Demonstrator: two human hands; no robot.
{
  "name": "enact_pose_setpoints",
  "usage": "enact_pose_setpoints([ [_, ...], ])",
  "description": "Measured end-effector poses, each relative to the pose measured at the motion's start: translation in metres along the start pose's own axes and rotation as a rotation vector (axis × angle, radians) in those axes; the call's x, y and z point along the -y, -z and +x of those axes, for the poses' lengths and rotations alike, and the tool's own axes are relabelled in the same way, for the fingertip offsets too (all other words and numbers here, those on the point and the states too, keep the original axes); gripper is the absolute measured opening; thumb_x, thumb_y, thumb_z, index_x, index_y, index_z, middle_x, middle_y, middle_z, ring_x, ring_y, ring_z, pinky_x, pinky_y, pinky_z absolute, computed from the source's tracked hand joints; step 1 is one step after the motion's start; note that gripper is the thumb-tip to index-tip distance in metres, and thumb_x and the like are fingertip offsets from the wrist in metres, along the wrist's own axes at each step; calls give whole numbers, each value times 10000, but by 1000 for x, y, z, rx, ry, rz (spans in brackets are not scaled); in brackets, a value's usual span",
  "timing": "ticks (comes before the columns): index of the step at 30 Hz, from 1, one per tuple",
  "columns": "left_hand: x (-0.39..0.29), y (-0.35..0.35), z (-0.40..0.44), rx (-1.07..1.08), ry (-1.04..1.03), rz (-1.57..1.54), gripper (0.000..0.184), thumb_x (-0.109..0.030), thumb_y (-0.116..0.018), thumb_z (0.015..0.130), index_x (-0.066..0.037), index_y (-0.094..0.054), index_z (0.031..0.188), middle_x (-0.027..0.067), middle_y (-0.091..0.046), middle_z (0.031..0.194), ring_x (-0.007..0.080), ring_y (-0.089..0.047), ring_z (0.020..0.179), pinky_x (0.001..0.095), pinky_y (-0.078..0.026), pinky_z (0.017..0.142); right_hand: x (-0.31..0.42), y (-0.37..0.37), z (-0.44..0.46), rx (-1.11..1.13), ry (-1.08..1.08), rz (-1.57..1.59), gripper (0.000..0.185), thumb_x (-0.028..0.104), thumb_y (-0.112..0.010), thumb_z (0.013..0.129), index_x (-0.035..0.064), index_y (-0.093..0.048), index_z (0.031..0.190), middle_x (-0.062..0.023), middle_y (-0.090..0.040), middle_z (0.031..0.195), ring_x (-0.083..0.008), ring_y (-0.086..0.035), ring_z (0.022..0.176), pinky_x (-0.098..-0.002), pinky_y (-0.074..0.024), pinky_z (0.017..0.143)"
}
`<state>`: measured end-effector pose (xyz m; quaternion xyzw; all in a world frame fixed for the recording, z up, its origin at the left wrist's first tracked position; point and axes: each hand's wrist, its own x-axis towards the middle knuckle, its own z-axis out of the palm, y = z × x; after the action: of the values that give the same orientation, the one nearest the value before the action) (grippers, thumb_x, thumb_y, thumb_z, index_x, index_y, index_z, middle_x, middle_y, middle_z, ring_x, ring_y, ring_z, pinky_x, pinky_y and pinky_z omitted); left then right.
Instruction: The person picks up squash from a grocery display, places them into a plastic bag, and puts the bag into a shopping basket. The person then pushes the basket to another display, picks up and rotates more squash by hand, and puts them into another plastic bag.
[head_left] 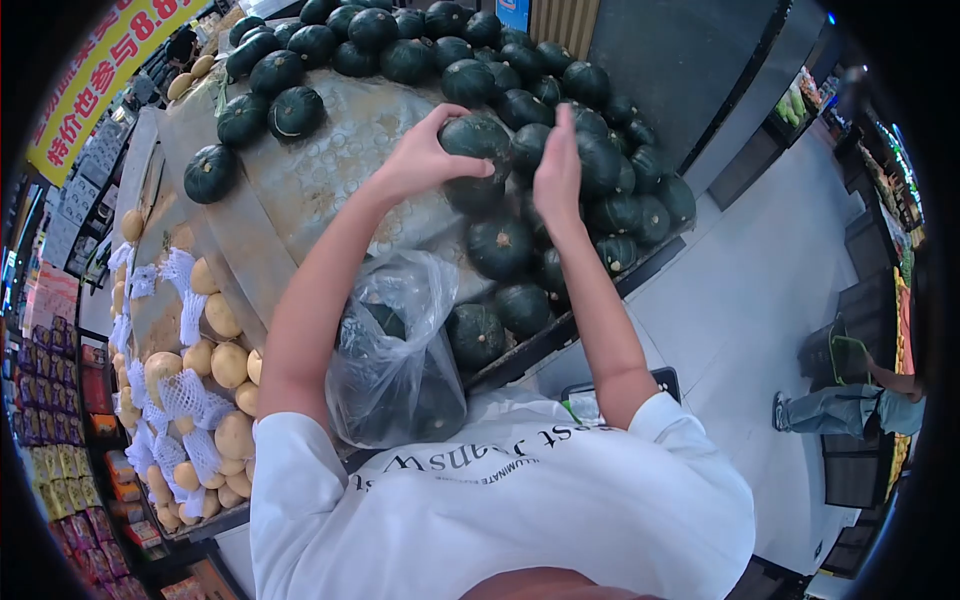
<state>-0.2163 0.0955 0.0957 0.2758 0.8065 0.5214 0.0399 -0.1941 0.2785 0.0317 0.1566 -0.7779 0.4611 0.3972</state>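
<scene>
My left hand (425,158) curves round a dark green kabocha squash (476,135), its thumb lying across the front and its fingers over the top. To the right, my right hand (559,175) is held upright with fingers stretched out, beside another squash (531,150); whether it touches that one I cannot tell. Many more kabocha squashes (499,246) are heaped around and behind both hands. Close to my body, a clear plastic bag (400,385) stands at the display's edge with dark green squash showing through it.
Pale round produce (228,365), some in white foam nets (188,395), lies at the left. Several squashes (211,173) sit apart on the display sheet (340,150). A dark rim (545,343) edges the display. Another person (860,405) stands on the aisle floor at right.
</scene>
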Motion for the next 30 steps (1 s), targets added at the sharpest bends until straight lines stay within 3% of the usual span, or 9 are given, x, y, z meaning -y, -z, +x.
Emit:
enact_pose_setpoints([
  [4,-13,1,-5,-44,55,-98,746,-265,-825,595,-2,-501,1214,154,-604,1114,208,-582,1029,331,-460,893,42,5,-2,92,510,-36,594,253,-388,958,-52,-223,1440,-226,-208,1514,-361,-165,1418,-483,-68,1145],
  [7,1,-3,-7,-102,36,-57,796,-286,-817,600,3,-477,1259,184,-574,1168,237,-552,1096,332,-429,933,-1,-16,-1,82,-130,51,604,271,-382,957,-41,-216,1447,-233,-186,1518,-356,-124,1427,-489,-63,1144],
  [13,9,-14,-22,-121,25,-45,758,-250,-807,614,-36,-480,1262,140,-585,1154,227,-546,1096,338,-419,951,23,-3,-1,355,336,-263,606,294,-421,952,-15,-252,1445,-221,-216,1512,-365,-185,1410,-463,-109,1148],
  [16,9,-14,-27,-102,54,-104,803,-277,-812,598,-46,-464,1284,163,-588,1153,248,-554,1092,347,-423,948,13,7,7,38,-102,85,573,241,-383,968,-33,-227,1446,-217,-215,1513,-352,-191,1411,-376,-144,1151],
  [18,-4,-6,-35,-166,-8,-48,806,-276,-812,595,-46,-462,1283,166,-598,1135,254,-568,1069,350,-434,934,35,9,-4,316,463,69,650,287,-450,935,-38,-215,1447,-225,-222,1509,-366,-193,1408,-378,-167,1145],
  [21,0,-4,-33,-256,-42,-41,783,-263,-815,606,-40,-467,1271,162,-594,1134,244,-566,1066,347,-438,933,36,-4,-3,391,-79,119,691,274,-502,889,-51,-236,1438,-231,-234,1504,-358,-196,1410,-390,-175,1141],
  [24,8,3,-35,-295,30,-296,743,-218,-811,636,-49,-467,1271,130,-590,1129,209,-559,1060,326,-446,918,35,-5,-14,117,24,230,638,233,-476,886,-56,-285,1421,-225,-242,1504,-365,-230,1398,-397,-175,1139],
  [27,17,6,-38,-309,-94,-178,761,-213,-816,633,-51,-457,1285,117,-587,1134,207,-562,1053,324,-445,921,29,-1,-17,354,638,-10,653,303,-494,870,-43,-340,1403,-216,-259,1500,-378,-277,1379,-419,-187,1134],
  [30,5,8,-48,-248,-15,-340,796,-134,-798,651,-83,-408,1342,110,-581,1146,194,-562,1060,343,-438,947,16,-10,-14,129,15,173,596,337,-377,974,-32,-277,1431,-197,-274,1498,-321,-283,1382,-395,-203,1129],
])
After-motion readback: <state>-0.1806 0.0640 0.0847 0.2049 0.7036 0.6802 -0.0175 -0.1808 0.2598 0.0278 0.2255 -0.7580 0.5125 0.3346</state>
